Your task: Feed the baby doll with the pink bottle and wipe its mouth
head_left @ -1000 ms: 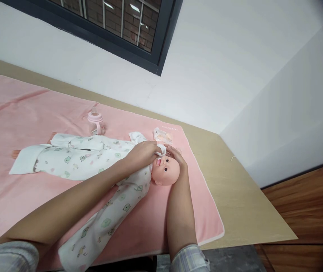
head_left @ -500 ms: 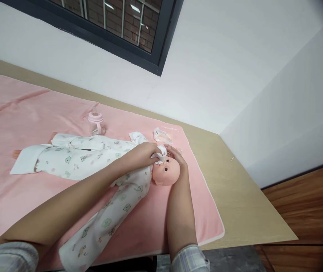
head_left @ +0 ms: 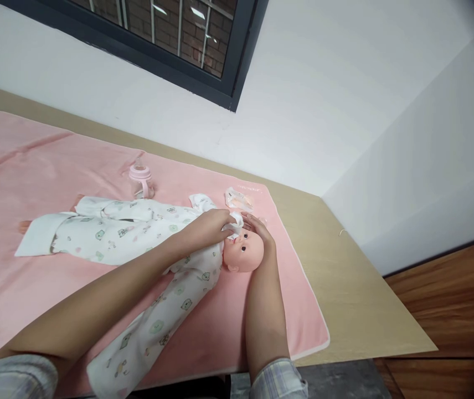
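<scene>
A baby doll (head_left: 244,254) lies on its back, head to the right, in white pyjamas (head_left: 137,221) printed with small green and pink animals. My left hand (head_left: 210,227) pinches a white wipe or tissue (head_left: 234,223) against the doll's cheek, close to its mouth. The wipe's lower part is hidden by my fingers. Around the far side and top of the doll's head curves my right hand (head_left: 259,228), its fingers stretched out and touching the head. It grips nothing.
A pink baby bottle (head_left: 140,180) with handles stands beyond the doll's legs. Past the head lies a small clear packet (head_left: 239,199). A pink blanket (head_left: 33,166) covers much of the wooden table (head_left: 345,299), which meets the white wall (head_left: 303,111) under a dark-framed window (head_left: 228,88).
My left hand and the wipe have shifted very slightly at the doll's cheek. The doll and my right hand keep their places.
</scene>
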`<state>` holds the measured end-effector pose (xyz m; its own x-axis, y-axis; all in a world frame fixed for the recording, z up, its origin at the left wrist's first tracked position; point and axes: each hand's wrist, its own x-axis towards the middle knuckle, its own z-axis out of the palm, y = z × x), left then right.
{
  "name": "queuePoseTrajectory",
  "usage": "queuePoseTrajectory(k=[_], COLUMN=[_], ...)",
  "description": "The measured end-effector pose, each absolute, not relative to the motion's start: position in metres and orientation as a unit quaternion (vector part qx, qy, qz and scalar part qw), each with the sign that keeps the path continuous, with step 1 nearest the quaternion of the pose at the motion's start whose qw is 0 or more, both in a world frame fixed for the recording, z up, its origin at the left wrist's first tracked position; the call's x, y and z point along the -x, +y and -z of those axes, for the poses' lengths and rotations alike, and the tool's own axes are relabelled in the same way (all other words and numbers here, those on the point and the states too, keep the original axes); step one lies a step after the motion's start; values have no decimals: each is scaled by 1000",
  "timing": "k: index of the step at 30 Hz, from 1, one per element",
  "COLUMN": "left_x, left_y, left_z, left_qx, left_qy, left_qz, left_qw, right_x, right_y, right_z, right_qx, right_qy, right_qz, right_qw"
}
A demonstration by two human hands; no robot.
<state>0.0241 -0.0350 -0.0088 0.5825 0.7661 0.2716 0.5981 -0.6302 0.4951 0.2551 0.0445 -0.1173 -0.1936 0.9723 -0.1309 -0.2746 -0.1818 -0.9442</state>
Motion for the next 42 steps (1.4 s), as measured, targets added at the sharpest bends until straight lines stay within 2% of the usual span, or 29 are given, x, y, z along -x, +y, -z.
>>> queuePoseTrajectory(k=[6,11,16,20,27,34,38,42], left_x=[-14,4,12,10,10,44,82,119], left_y=[-29,-23,-22,-27,-37,-31,-20,2], left_z=[-4,-11,-15,-18,-25,-36,-39,-34], left_qx=[-866,-843,-839,-846,-861,-822,-768,-704], left_qy=[425,478,515,505,472,517,563,618], left_qz=[-231,-232,-179,-169,-190,-235,-292,-321], left_qw=[124,81,-4,-17,4,50,94,138], right_x=[-258,-264,-249,-214,-173,-201,-225,-237], right_y=[42,29,-4,-29,-27,-7,14,44], right_z=[113,66,0,-27,-20,-10,-2,9], right_qx=[379,356,370,399,450,555,631,651], right_qy=[-433,-494,-641,-731,-749,-675,-641,-626], right_qz=[-652,-610,-503,-407,-306,-220,-197,-242], right_qw=[493,508,445,375,378,433,389,354])
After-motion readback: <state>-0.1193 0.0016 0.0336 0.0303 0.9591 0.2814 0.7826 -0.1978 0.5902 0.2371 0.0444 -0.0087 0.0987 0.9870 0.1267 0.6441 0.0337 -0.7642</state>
